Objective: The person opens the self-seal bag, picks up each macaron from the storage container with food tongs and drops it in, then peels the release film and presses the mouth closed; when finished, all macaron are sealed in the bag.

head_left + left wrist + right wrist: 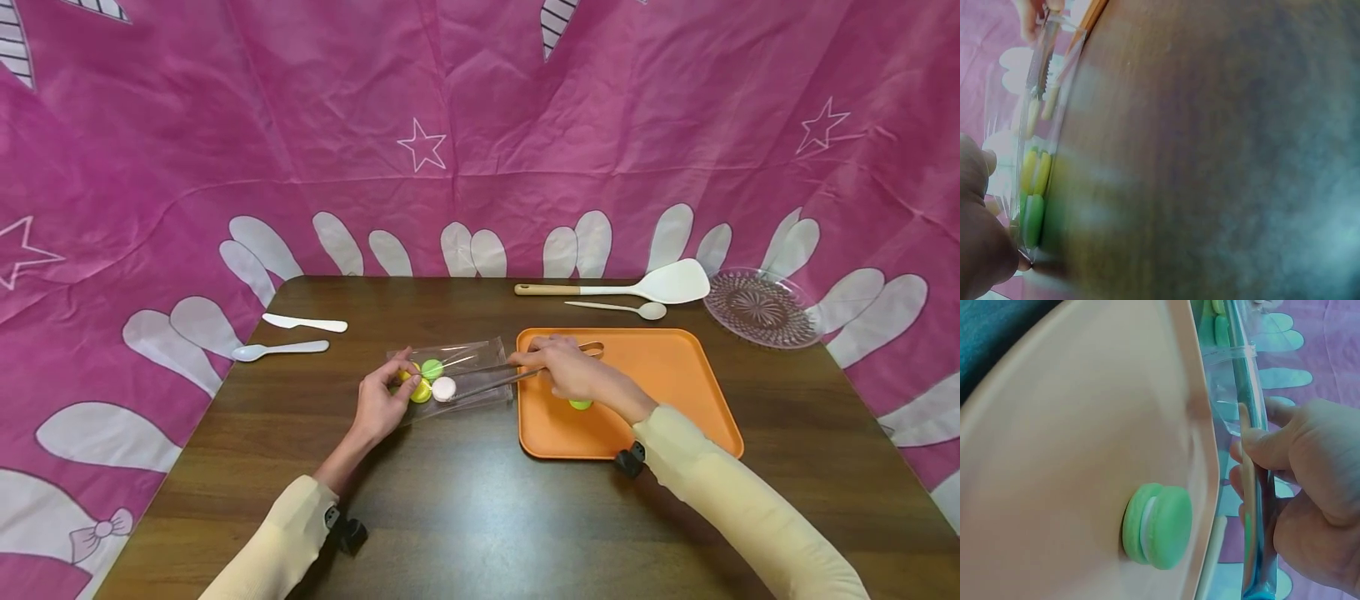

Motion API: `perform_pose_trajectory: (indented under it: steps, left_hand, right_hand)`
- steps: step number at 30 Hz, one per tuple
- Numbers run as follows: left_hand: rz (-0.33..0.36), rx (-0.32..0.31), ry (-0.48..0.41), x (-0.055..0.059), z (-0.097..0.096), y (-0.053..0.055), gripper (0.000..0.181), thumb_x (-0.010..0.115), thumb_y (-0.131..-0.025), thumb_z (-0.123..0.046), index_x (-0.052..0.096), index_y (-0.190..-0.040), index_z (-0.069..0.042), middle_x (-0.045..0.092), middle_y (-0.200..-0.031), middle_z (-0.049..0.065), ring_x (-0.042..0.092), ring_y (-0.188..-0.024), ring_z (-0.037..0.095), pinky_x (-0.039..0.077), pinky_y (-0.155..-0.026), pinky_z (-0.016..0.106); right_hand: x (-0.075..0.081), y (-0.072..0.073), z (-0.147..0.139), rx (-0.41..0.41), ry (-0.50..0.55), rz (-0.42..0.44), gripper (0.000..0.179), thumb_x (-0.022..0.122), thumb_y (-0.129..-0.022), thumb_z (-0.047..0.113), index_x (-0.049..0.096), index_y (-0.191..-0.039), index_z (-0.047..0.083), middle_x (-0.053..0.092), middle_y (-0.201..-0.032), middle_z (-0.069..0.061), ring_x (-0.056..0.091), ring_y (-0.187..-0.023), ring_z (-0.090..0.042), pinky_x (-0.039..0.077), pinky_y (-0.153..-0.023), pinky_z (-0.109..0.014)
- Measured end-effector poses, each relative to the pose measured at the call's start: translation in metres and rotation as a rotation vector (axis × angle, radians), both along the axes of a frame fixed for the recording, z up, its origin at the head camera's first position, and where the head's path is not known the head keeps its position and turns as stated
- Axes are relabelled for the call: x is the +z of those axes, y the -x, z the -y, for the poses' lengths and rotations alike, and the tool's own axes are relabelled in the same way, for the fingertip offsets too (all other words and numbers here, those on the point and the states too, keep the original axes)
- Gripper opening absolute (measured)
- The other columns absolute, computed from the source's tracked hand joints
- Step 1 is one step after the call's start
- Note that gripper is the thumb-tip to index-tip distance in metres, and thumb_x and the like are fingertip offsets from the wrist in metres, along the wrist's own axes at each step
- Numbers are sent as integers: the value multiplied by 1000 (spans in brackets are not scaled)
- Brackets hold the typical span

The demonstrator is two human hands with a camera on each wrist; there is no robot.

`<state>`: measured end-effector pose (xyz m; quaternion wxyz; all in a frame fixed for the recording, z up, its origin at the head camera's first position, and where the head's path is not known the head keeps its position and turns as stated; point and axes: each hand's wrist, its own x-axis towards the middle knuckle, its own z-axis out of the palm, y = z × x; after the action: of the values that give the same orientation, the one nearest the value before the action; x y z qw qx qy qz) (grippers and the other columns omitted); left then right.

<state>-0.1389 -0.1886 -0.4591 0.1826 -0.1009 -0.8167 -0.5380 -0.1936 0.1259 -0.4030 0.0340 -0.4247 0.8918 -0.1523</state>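
My left hand (pixel 381 404) pinches the left end of a clear plastic bag (pixel 487 352) lying at the middle of the table. Inside the bag are a green macaron (pixel 432 369), yellow macarons (pixel 422 392) and a whitish macaron (pixel 444 388). My right hand (pixel 573 367) grips metal tongs (pixel 1252 394) above the left part of the orange tray (pixel 660 358). The tongs reach through the bag's right-hand opening, their tips at the whitish macaron; whether they clasp it firmly is unclear. A green macaron (pixel 1169 528) sits on the tray, partly hidden under my right hand in the head view.
A white knife (pixel 303 323) and white spoon (pixel 281 350) lie at the back left. Behind the tray are a white spatula with a wooden handle (pixel 671 283) and a pale spoon (pixel 651 311). A clear patterned plate (pixel 761 307) stands at the back right.
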Motion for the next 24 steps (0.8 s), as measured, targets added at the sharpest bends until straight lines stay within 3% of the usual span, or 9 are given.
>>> perform_pose_trajectory:
  steps: [4, 9, 14, 24]
  left_hand:
    - [7, -4, -5, -11, 4, 5, 12, 68, -85, 15, 64, -84, 4, 59, -130, 28, 47, -131, 44, 50, -88, 60]
    - [26, -8, -14, -12, 6, 5, 12, 68, -87, 11, 66, -86, 0, 60, -132, 24, 49, -132, 37, 51, -90, 55]
    - [31, -5, -4, -10, 5, 4, 11, 67, -88, 11, 66, -86, 1, 60, -132, 25, 48, -133, 38, 51, -90, 55]
    - [8, 14, 24, -10, 4, 3, 11, 70, -85, 11, 66, -87, 1, 61, -130, 26, 51, -130, 39, 52, -90, 54]
  right_hand:
    - [-1, 1, 2, 15, -21, 23, 61, 67, -83, -16, 65, -133, 18, 59, -98, -1, 55, -94, -24, 41, -80, -44]
    - [-4, 3, 6, 49, -26, 2, 58, 65, -84, -15, 66, -131, 18, 59, -97, 1, 54, -92, -22, 40, -79, -40]
    - [-5, 5, 11, 68, -17, 24, 55, 65, -85, -14, 67, -131, 17, 56, -90, 1, 50, -86, -21, 38, -79, -39]
    - [-8, 6, 19, 97, -16, 43, 47, 64, -90, -9, 66, -132, 13, 65, -111, -8, 57, -101, -29, 42, -89, -45]
